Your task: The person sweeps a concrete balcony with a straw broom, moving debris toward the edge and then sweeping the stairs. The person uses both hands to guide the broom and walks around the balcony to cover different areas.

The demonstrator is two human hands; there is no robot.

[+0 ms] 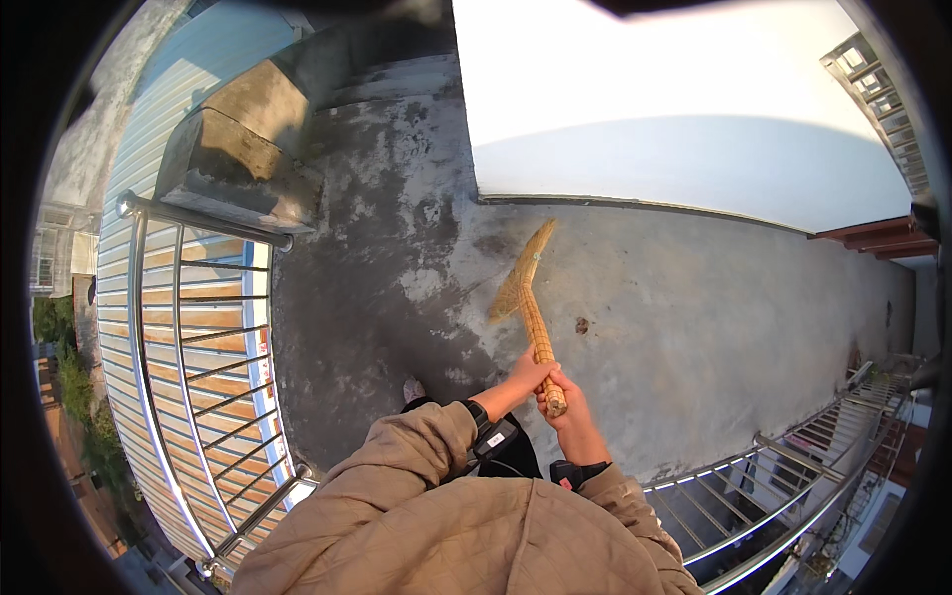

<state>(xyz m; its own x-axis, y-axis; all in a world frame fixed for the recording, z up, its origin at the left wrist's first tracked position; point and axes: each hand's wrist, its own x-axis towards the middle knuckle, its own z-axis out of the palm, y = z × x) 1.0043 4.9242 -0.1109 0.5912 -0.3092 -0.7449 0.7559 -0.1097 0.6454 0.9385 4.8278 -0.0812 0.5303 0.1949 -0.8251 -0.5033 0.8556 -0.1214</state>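
Observation:
Both of my hands are wrapped around the thick, bound handle of a straw broom (529,309). My left hand (529,372) grips it a little higher up, toward the bristles. Close below, my right hand (567,401) holds it near the butt end, which sticks out between my hands. The broom's fanned straw head spreads away from me over the grey concrete floor (684,320). Whether the bristle tips touch the floor, I cannot tell. A small dark clump of debris (581,325) lies right of the broom.
Metal railings stand on the left (186,357) and lower right (744,491). A white wall (669,156) rises at the far side. A concrete block structure (245,149) sits at the upper left, beside a corrugated roof (171,327) beyond the railing. Dark stains mark the floor's left part.

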